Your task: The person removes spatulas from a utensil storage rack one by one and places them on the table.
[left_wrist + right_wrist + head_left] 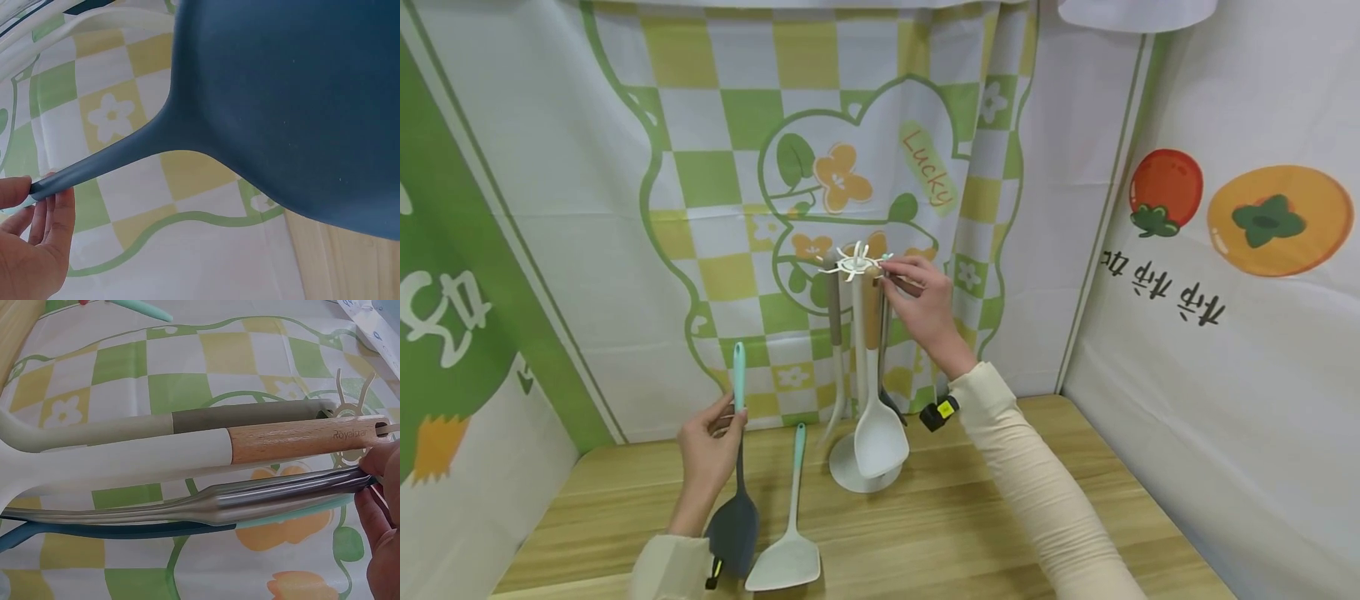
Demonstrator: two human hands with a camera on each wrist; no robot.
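1. Left hand [711, 440]: left of rack [844, 468], low. Thumb and fingertips pinch the dark turner [733, 529] where mint handle meets dark neck.
2. Dark turner: left of rack, long axis near upright, handle end up, blade down. Handle end sits lower than the rack's hooks and well apart from them. Blade touching table [970, 525]? Can't tell.
3. Pale turner [786, 562]: on table, left of rack and nearer the person, handle toward the back. Neither hand on it.
4. Grey tool [835, 312]: hangs at rack's left.
5. White turner [880, 442]: wood handle up, hangs on rack's near side.
6. Steel tool [269, 497] and blue tool [144, 531]: rack's right, handles up.
7. Right hand [925, 300]: right of rack, at hook height, thumb and fingers pinching the steel tool's top end. It's the hand nearer the hooks; left has the dark turner.
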